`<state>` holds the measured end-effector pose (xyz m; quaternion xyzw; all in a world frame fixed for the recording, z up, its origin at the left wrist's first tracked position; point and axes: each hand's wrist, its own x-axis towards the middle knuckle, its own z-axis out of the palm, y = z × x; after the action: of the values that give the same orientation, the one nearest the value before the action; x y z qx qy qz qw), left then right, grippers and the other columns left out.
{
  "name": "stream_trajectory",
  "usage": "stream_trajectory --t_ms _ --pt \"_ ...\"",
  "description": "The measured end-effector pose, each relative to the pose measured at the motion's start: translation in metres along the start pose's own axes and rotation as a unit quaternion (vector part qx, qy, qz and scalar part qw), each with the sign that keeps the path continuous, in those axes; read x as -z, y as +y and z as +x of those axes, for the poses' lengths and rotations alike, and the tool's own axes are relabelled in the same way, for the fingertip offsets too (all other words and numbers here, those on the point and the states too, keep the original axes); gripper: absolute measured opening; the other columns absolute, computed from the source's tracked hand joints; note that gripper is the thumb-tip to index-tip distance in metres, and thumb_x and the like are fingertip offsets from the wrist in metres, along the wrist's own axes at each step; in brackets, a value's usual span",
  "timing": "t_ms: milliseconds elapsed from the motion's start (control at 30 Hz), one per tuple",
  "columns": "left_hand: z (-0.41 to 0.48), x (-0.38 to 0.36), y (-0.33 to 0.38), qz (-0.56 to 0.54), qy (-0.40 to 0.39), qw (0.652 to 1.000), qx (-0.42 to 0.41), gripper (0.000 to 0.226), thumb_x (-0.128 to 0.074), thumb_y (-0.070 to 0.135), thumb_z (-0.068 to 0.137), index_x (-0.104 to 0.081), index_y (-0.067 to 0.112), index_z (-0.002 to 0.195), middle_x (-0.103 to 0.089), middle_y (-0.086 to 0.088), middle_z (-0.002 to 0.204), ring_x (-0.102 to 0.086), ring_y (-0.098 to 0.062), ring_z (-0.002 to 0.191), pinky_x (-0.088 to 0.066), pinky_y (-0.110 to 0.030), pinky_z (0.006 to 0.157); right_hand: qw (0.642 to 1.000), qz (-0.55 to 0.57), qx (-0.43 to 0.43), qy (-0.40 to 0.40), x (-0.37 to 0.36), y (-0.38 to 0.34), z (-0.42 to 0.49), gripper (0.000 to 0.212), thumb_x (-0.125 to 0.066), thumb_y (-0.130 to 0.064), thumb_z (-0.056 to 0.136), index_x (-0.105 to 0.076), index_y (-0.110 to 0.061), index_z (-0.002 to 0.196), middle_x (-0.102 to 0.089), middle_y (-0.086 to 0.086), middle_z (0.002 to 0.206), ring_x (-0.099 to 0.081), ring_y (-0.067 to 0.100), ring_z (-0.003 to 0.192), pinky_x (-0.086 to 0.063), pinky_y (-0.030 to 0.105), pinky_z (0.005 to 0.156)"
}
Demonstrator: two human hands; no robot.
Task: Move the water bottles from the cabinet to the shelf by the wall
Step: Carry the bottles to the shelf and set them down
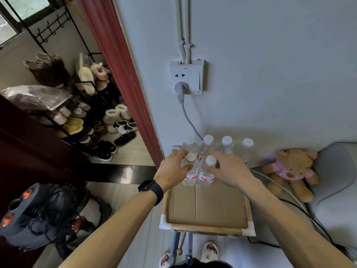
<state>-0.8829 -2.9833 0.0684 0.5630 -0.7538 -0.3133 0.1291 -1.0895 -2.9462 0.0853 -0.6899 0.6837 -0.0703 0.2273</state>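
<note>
Both hands on the shelf [205,230], top level, cardboard liner, up against the wall [270,74]. My left hand [172,171] grips the near-left bottle [190,172]: thumb on the near side of its neck, fingers curled round the far side. My right hand [228,171] does the same on the near-right bottle [206,174], thumb just under the cap, fingers wrapped over the shoulder. Both bottles upright, side by side, look to be touching. Bases seem to sit on the cardboard, but my hands block part of the view, so not certain. Behind them, a back row of four bottles [227,145] stands upright along the wall, white caps, clear bodies. Near half of the cardboard is bare. Watch [151,188] on my left wrist. Teddy bear [289,169] right of the shelf. Plugged-in wall socket [186,77] above the back row.
</note>
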Motion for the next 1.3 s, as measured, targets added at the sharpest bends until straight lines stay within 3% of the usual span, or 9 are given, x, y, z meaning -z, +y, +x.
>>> stream_trajectory --t_ms 133,367,467,633,867,967,1033,1167,1300 --pt "0.004 0.006 -0.001 0.005 -0.016 1.0 -0.001 0.035 -0.065 0.039 0.088 -0.053 0.033 0.121 -0.061 0.005 0.12 -0.059 -0.017 0.108 -0.049 -0.043 0.096 0.999 0.028 0.012 -0.012 0.001 0.001 0.0 0.028 -0.053 -0.047 0.093 -0.051 -0.025 0.11 -0.064 0.002 0.091 -0.06 0.025 0.084 -0.052 0.045 0.075" --pt "0.0 0.011 -0.002 -0.003 -0.045 0.999 -0.001 0.04 -0.066 0.038 0.087 -0.05 0.032 0.123 -0.061 0.005 0.124 -0.06 -0.017 0.106 -0.049 -0.041 0.094 0.999 0.05 0.014 -0.006 -0.003 0.001 -0.002 0.034 -0.058 -0.049 0.089 -0.048 -0.027 0.113 -0.061 -0.005 0.093 -0.058 0.02 0.084 -0.049 0.038 0.072" --pt "-0.003 0.011 -0.003 -0.018 -0.049 0.999 0.008 0.052 -0.07 0.035 0.084 -0.047 0.031 0.13 -0.057 0.005 0.128 -0.06 -0.015 0.096 -0.051 -0.038 0.092 0.998 0.06 -0.001 -0.009 -0.007 0.006 -0.004 0.047 -0.061 -0.056 0.084 -0.046 -0.03 0.121 -0.063 -0.007 0.104 -0.061 0.017 0.091 -0.053 0.041 0.079" --pt "-0.011 0.004 -0.006 -0.031 -0.038 0.998 0.031 0.076 -0.074 0.036 0.081 -0.034 0.025 0.145 -0.048 0.001 0.136 -0.059 -0.02 0.11 -0.049 -0.039 0.098 0.998 0.05 -0.02 -0.019 -0.017 0.017 -0.008 0.06 -0.06 -0.066 0.078 -0.039 -0.036 0.126 -0.068 -0.012 0.098 -0.064 0.015 0.09 -0.054 0.045 0.081" --pt "-0.021 -0.013 -0.002 -0.032 -0.02 0.998 0.048 0.073 -0.073 0.04 0.082 -0.035 0.026 0.142 -0.049 0.004 0.135 -0.056 -0.019 0.111 -0.047 -0.035 0.095 0.998 0.067 -0.016 -0.013 -0.029 0.031 -0.015 0.068 -0.053 -0.07 0.077 -0.029 -0.043 0.135 -0.064 -0.015 0.088 -0.064 0.019 0.093 -0.049 0.052 0.09" --pt "-0.028 -0.024 -0.003 -0.068 -0.013 0.995 0.076 0.083 -0.072 0.042 0.081 -0.025 0.028 0.148 -0.048 0.006 0.138 -0.057 -0.02 0.112 -0.05 -0.036 0.092 0.997 0.078 -0.013 0.016 -0.041 0.037 -0.021 0.067 -0.048 -0.071 0.078 -0.026 -0.049 0.137 -0.062 -0.016 0.09 -0.06 0.022 0.102 -0.04 0.059 0.1" --pt "-0.036 -0.033 -0.009 -0.088 -0.018 0.989 0.114 0.086 -0.071 0.039 0.082 -0.019 0.03 0.15 -0.048 0.005 0.14 -0.061 -0.015 0.103 -0.05 -0.031 0.085 0.996 0.081 -0.011 0.021 -0.047 0.039 -0.03 0.063 -0.049 -0.064 0.081 -0.029 -0.044 0.137 -0.061 -0.017 0.084 -0.058 0.018 0.103 -0.033 0.055 0.108" --pt "-0.069 -0.054 -0.03 -0.078 -0.042 0.975 0.204 0.066 -0.064 0.039 0.09 -0.032 0.026 0.146 -0.051 0.003 0.135 -0.06 -0.01 0.098 -0.048 -0.028 0.086 0.988 0.083 -0.023 -0.124 -0.071 0.034 -0.053 0.058 -0.057 -0.045 0.091 -0.034 -0.026 0.14 -0.064 -0.011 0.085 -0.063 0.018 0.091 -0.047 0.037 0.086" --pt "-0.126 -0.075 -0.057 -0.067 -0.078 0.96 0.26 0.042 -0.058 0.04 0.094 -0.05 0.028 0.133 -0.056 0.005 0.128 -0.054 -0.011 0.106 -0.045 -0.024 0.09 0.97 0.01 0.044 -0.239 -0.101 0.009 -0.066 0.046 -0.054 -0.043 0.094 -0.046 -0.025 0.135 -0.066 -0.005 0.104 -0.062 0.02 0.101 -0.046 0.033 0.086"
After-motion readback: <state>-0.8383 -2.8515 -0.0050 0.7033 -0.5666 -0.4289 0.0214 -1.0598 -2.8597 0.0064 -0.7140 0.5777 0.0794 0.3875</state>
